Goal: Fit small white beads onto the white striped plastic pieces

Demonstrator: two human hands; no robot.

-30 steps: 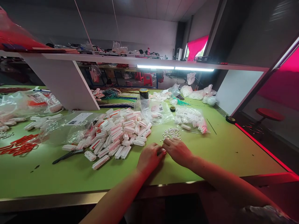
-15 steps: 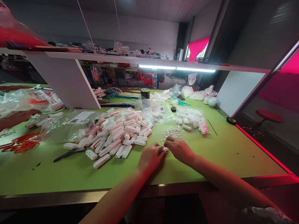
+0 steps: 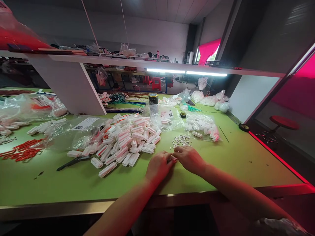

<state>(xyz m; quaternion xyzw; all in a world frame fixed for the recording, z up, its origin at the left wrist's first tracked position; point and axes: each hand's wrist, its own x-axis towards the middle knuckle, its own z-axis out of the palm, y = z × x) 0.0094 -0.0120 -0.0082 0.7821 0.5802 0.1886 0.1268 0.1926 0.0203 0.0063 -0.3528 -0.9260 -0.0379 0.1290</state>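
Note:
My left hand (image 3: 157, 167) is closed around a white plastic connector housing, mostly hidden by the fingers, low over the green table (image 3: 137, 186). My right hand (image 3: 189, 160) meets it from the right, its fingers pinched together at the housing. Whatever sits between those right fingertips is too small to make out. Just beyond both hands lies a scatter of tiny white pieces (image 3: 181, 141). A large heap of white connector housings (image 3: 125, 137), some with orange parts, spreads to the left of my left hand.
Black-handled scissors (image 3: 72, 163) lie left of the heap, near orange strips (image 3: 23, 150). Clear plastic bags (image 3: 167, 118) and a bag of white parts (image 3: 203, 126) lie behind. Tape rolls (image 3: 243, 127) and a black can (image 3: 153, 98) stand around. A shelf (image 3: 118, 60) spans above.
The other person's hand at the far left has gone out of view, leaving white parts visible there. My right fingers have shifted slightly and cover more of the housing.

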